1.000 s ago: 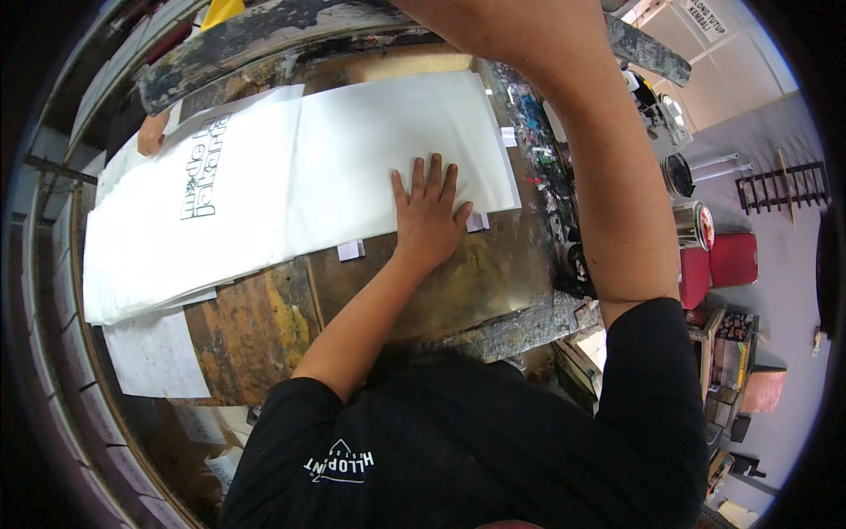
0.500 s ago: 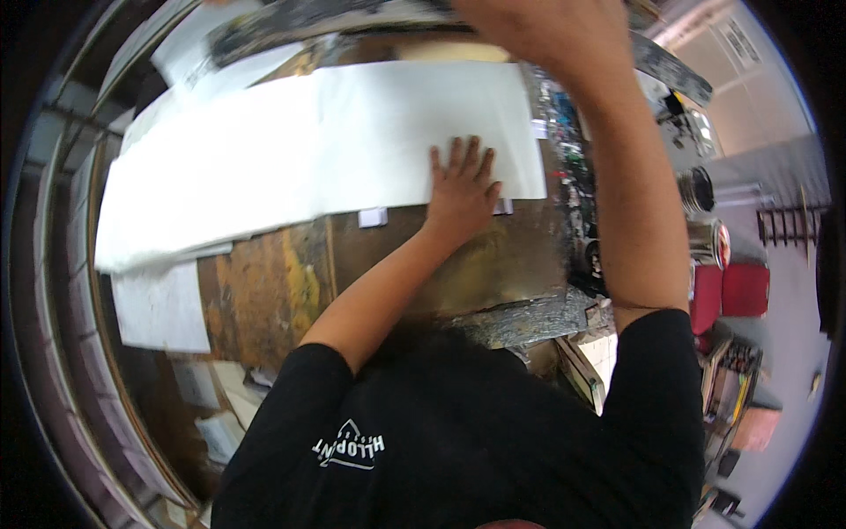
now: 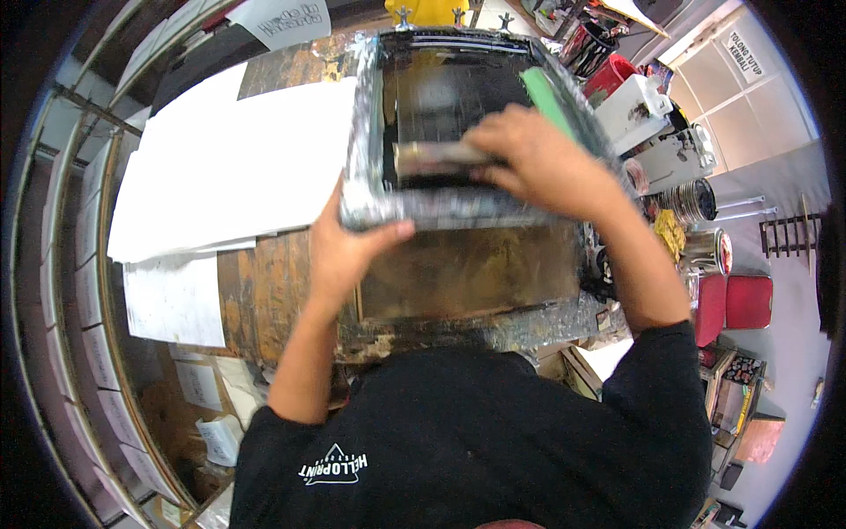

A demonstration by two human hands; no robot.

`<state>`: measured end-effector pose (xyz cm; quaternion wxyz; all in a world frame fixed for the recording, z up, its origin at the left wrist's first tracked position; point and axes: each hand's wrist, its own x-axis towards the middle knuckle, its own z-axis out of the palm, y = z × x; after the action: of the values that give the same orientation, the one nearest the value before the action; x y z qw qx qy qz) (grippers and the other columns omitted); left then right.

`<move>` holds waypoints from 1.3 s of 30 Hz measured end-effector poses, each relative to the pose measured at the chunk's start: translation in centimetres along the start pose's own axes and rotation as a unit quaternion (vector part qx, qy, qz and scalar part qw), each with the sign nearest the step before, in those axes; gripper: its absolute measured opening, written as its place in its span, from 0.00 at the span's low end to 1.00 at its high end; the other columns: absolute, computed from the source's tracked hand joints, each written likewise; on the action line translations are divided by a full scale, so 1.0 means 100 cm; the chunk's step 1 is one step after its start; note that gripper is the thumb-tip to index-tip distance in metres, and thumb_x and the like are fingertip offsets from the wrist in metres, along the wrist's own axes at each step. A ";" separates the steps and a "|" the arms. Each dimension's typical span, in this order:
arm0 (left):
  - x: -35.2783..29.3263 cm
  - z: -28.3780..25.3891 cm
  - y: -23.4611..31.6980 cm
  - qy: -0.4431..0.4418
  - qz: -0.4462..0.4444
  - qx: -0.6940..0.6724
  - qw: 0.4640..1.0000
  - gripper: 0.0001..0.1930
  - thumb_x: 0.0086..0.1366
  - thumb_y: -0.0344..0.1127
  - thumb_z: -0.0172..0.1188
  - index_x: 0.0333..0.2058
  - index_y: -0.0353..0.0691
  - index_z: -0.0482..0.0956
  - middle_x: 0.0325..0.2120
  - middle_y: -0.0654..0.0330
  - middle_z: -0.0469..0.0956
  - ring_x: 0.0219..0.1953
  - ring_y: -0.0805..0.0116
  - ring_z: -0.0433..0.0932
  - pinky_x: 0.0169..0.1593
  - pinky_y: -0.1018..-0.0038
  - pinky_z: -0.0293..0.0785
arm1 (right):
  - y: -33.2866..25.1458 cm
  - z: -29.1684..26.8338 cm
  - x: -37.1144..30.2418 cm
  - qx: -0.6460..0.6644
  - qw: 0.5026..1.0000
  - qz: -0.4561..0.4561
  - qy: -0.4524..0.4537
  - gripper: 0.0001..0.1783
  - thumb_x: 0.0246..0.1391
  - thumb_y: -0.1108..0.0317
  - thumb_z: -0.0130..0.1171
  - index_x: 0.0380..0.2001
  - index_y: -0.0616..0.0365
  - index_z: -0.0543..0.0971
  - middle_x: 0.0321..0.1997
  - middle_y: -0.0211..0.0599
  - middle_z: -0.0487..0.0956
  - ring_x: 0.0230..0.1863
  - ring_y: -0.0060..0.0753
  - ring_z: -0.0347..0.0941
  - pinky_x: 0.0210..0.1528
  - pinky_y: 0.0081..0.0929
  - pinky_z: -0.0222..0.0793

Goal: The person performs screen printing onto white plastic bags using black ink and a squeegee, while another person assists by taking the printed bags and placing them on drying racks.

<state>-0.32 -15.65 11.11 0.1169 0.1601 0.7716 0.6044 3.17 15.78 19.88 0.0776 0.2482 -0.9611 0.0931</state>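
A screen printing frame (image 3: pixel 476 212) lies lowered over the worktable, its mesh dark with black ink and a strip of green tape (image 3: pixel 548 104) along the right side. My left hand (image 3: pixel 337 256) grips its near left corner, thumb along the front rail and fingers at the left side, partly hidden. In my right hand (image 3: pixel 542 163) is a squeegee (image 3: pixel 432 157), held low over the inked mesh near the front rail and blurred by motion. Large white sheets of paper (image 3: pixel 238 167) spread out to the left of the frame, reaching its left edge.
Hinge clamps with wing nuts (image 3: pixel 458 16) stand along the frame's far edge. To the right are a white jug (image 3: pixel 630 115), metal cans (image 3: pixel 708 251) and a yellow cloth (image 3: pixel 670 234). A metal rack (image 3: pixel 115 264) runs along the left; a red chair (image 3: pixel 749 301) stands at right.
The screen frame has come down over the table's right part, where white paper lay. My left hand has moved from the paper to the frame's corner; my right hand has come nearer, now with the squeegee.
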 end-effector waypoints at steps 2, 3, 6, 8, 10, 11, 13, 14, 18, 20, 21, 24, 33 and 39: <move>-0.017 0.012 -0.043 0.019 -0.034 0.104 0.994 0.63 0.42 0.55 0.90 0.72 0.29 0.69 0.56 0.41 0.84 0.59 0.52 0.83 0.64 0.61 0.77 | 0.012 0.043 0.009 0.076 0.995 0.068 0.015 0.23 0.58 0.65 0.69 0.57 0.49 0.82 0.46 0.45 0.85 0.51 0.56 0.81 0.55 0.53 0.75; -0.019 0.016 -0.061 0.044 0.031 0.180 0.982 0.65 0.38 0.63 0.88 0.72 0.32 0.71 0.47 0.47 0.86 0.50 0.53 0.86 0.55 0.61 0.81 | 0.023 0.063 0.017 0.099 0.988 0.114 0.020 0.23 0.57 0.68 0.70 0.58 0.50 0.82 0.46 0.45 0.85 0.50 0.56 0.80 0.55 0.51 0.75; -0.026 0.024 -0.094 0.073 0.085 0.366 0.924 0.65 0.36 0.68 0.86 0.70 0.35 0.74 0.32 0.56 0.79 0.35 0.57 0.81 0.42 0.61 0.79 | 0.104 0.109 0.078 -0.061 0.991 0.104 0.053 0.22 0.64 0.63 0.64 0.60 0.45 0.81 0.46 0.43 0.86 0.49 0.53 0.81 0.54 0.50 0.76; -0.024 0.022 -0.099 0.080 0.109 0.376 0.917 0.65 0.35 0.69 0.85 0.70 0.36 0.75 0.27 0.59 0.74 0.31 0.60 0.78 0.38 0.61 0.77 | 0.153 0.132 0.113 -0.096 0.985 0.108 0.093 0.22 0.65 0.60 0.64 0.61 0.42 0.81 0.50 0.38 0.85 0.52 0.50 0.82 0.55 0.50 0.77; -0.021 0.018 -0.098 0.061 0.100 0.378 0.918 0.64 0.35 0.69 0.85 0.69 0.36 0.76 0.28 0.58 0.75 0.32 0.59 0.78 0.39 0.61 0.77 | 0.185 0.149 0.137 -0.106 0.983 0.095 0.112 0.22 0.65 0.57 0.65 0.61 0.42 0.81 0.49 0.36 0.85 0.53 0.48 0.82 0.54 0.49 0.78; -0.021 0.018 -0.096 0.052 0.089 0.371 0.923 0.64 0.35 0.69 0.85 0.68 0.36 0.77 0.29 0.58 0.75 0.32 0.58 0.79 0.39 0.61 0.77 | 0.194 0.156 0.143 -0.119 0.981 0.108 0.108 0.22 0.64 0.55 0.66 0.61 0.42 0.81 0.49 0.36 0.85 0.52 0.48 0.82 0.52 0.48 0.79; -0.021 0.018 -0.094 0.062 0.089 0.367 0.924 0.63 0.34 0.67 0.86 0.68 0.35 0.77 0.29 0.57 0.76 0.33 0.56 0.79 0.40 0.60 0.76 | 0.194 0.169 0.142 -0.126 0.979 0.120 0.104 0.22 0.63 0.52 0.67 0.59 0.42 0.82 0.48 0.35 0.85 0.51 0.48 0.82 0.49 0.47 0.80; -0.022 0.019 -0.094 0.059 0.076 0.364 0.927 0.63 0.34 0.66 0.86 0.68 0.34 0.77 0.30 0.56 0.78 0.34 0.56 0.80 0.41 0.60 0.77 | 0.186 0.174 0.135 -0.133 0.977 0.130 0.104 0.22 0.63 0.50 0.67 0.58 0.43 0.82 0.48 0.35 0.85 0.50 0.47 0.82 0.48 0.47 0.81; -0.024 0.022 -0.096 0.065 0.087 0.362 0.926 0.62 0.35 0.65 0.86 0.67 0.35 0.78 0.30 0.56 0.77 0.34 0.54 0.80 0.40 0.59 0.77 | 0.121 0.180 0.078 -0.112 0.981 0.122 0.098 0.21 0.59 0.49 0.70 0.52 0.44 0.83 0.46 0.35 0.84 0.47 0.47 0.81 0.45 0.46 0.81; -0.024 0.022 -0.096 0.079 0.104 0.355 0.926 0.61 0.36 0.65 0.86 0.67 0.36 0.78 0.29 0.57 0.76 0.34 0.55 0.80 0.40 0.59 0.77 | 0.070 0.173 0.035 -0.073 0.984 0.108 0.121 0.22 0.55 0.55 0.73 0.52 0.46 0.83 0.43 0.36 0.82 0.47 0.47 0.80 0.46 0.46 0.80; -0.024 0.021 -0.096 0.069 0.104 0.360 0.925 0.60 0.36 0.65 0.86 0.67 0.37 0.78 0.30 0.57 0.77 0.34 0.55 0.80 0.40 0.59 0.77 | 0.043 0.168 0.014 -0.063 0.987 0.111 0.102 0.24 0.54 0.57 0.73 0.54 0.47 0.83 0.46 0.35 0.82 0.49 0.46 0.79 0.48 0.45 0.79; -0.024 0.020 -0.094 0.073 0.108 0.351 0.927 0.61 0.36 0.66 0.86 0.68 0.37 0.78 0.32 0.58 0.80 0.36 0.54 0.82 0.44 0.59 0.79 | -0.030 0.150 -0.037 -0.035 0.990 0.133 0.031 0.26 0.55 0.56 0.73 0.56 0.48 0.81 0.48 0.35 0.81 0.50 0.46 0.78 0.47 0.45 0.80; -0.028 0.028 -0.052 0.067 0.016 0.064 0.996 0.55 0.46 0.46 0.90 0.69 0.29 0.73 0.53 0.50 0.87 0.53 0.65 0.85 0.61 0.68 0.78 | -0.051 0.082 -0.033 -0.023 0.990 0.139 0.018 0.21 0.61 0.50 0.68 0.47 0.53 0.79 0.45 0.41 0.78 0.50 0.48 0.78 0.51 0.49 0.77; -0.003 0.034 -0.012 0.124 0.130 -0.222 0.958 0.53 0.58 0.35 0.84 0.75 0.24 0.60 0.54 0.52 0.83 0.52 0.64 0.82 0.58 0.69 0.78 | -0.074 0.018 -0.003 -0.168 0.946 0.150 0.233 0.17 0.57 0.51 0.69 0.42 0.49 0.80 0.38 0.33 0.76 0.46 0.42 0.75 0.57 0.51 0.60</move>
<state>1.10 -12.94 9.14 -0.0268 0.1533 0.5992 0.7853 6.90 9.15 19.11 0.3252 0.0555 -0.9440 -0.0035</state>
